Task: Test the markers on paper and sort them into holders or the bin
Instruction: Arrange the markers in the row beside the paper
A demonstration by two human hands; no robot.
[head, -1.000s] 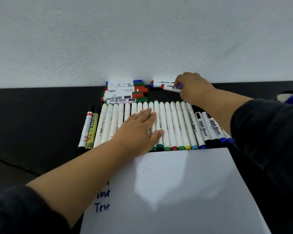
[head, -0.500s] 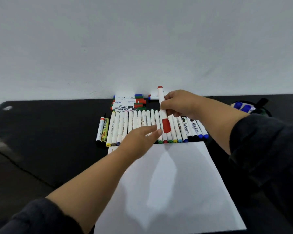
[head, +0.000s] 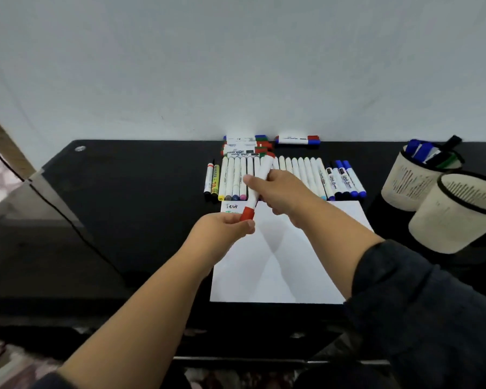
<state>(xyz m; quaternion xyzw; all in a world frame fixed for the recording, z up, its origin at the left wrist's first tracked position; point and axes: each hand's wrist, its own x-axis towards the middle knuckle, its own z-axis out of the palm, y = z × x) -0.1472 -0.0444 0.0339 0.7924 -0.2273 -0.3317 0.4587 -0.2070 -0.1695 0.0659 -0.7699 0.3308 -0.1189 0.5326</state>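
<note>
Red-capped white plastic marker (head: pixel 257 189): held in the air above the top edge of the white paper sheet (head: pixel 278 262), tilted, cap end down toward the left. Right hand (head: pixel 281 192) wrapped round the smooth round barrel at mid-length; left hand (head: pixel 222 231) pinching the red cap (head: pixel 247 213) between thumb and fingers. Grip split that way most likely to pull the cap off before a test stroke. Cap not yet off.

Paper flat on the glossy black tabletop (head: pixel 138 206), near edge toward the body, "Test" scrawls at the top left corner. Placed directly under the marker row (head: pixel 286 178), probably so each pen needs only a short move to reach it.

Row: slim white cylinders with coloured end caps, lying side by side, touching, caps toward the paper. Short stack of fatter red, green and blue capped markers (head: pixel 246 147) behind it against the white wall.

Two pale mesh-sided cylindrical holders (head: pixel 421 189) with dark rims at the right, well apart from the paper, touching or overlapping in view; far one holding blue, black and green pens, near one's contents not visible. No bin in view.
</note>
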